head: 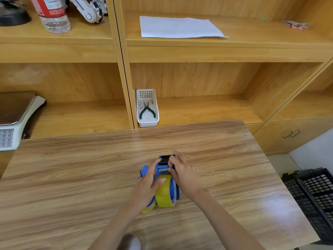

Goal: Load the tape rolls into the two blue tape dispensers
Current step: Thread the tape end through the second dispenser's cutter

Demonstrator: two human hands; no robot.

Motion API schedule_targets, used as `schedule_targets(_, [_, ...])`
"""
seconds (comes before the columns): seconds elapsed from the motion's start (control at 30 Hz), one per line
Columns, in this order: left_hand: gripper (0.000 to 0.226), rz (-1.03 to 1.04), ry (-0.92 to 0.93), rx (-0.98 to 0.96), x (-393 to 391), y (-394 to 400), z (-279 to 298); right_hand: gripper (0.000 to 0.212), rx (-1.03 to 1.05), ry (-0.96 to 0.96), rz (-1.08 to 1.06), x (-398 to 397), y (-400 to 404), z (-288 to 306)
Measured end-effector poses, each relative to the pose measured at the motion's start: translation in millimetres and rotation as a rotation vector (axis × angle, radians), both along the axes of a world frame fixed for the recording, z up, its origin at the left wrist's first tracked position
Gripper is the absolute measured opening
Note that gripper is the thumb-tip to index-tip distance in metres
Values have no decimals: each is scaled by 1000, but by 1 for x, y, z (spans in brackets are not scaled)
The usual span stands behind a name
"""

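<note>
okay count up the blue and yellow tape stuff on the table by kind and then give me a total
Blue tape dispensers: 2, side by side, right one, left one mostly hidden under the left hand.
Yellowish tape rolls: 2, one in the right dispenser, one showing beneath the left wrist.
Total: 4. The right hand rests at the right dispenser's front.

Not much to read here. The clear plastic bottle [52, 14] on the upper left shelf wore a red and white label [49, 6] with small print lines on it, but the characters were too small and blurred to make out. The scale [13, 120] at the left edge showed a grid of keys [6, 138], and no figures on them could be told. The white sheet of paper [178, 27] on the shelf looked blank.
</note>
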State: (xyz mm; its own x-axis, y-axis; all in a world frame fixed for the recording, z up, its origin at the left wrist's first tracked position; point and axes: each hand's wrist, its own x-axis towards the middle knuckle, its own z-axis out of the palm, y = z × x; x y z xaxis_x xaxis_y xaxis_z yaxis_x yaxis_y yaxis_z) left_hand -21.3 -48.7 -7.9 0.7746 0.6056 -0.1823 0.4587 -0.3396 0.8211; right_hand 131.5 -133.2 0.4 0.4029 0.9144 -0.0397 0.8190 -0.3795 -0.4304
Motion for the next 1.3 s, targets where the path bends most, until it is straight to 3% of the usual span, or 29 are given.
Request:
schedule_targets(0.2, [68,-50,-10,-37,0,6,8,6,62,11,23,-2,-4,7])
schedule_targets(0.57, [83,-175,20,-55,-6,7,1,37,19,-8,-13,-8,-7,12])
schedule_targets(0.8, [92,-190,66,-81,-6,7,11,13,16,27,-83,-8,-3,16])
schedule_targets(1.0, [103,-240,107,-103,-8,1,25,20,36,12,-106,-9,-1,18])
schedule_targets(1.07, [102,-250,102,-97,-9,3,24,19,13,14,-99,-11,0,19])
schedule_targets(1.2, [78,-199,118,-51,-7,6,26,10,-32,48,-55,-12,1,19])
schedule_targets(1.3, [83,-181,150,-33,-4,2,34,20,-48,53,-41,-12,1,20])
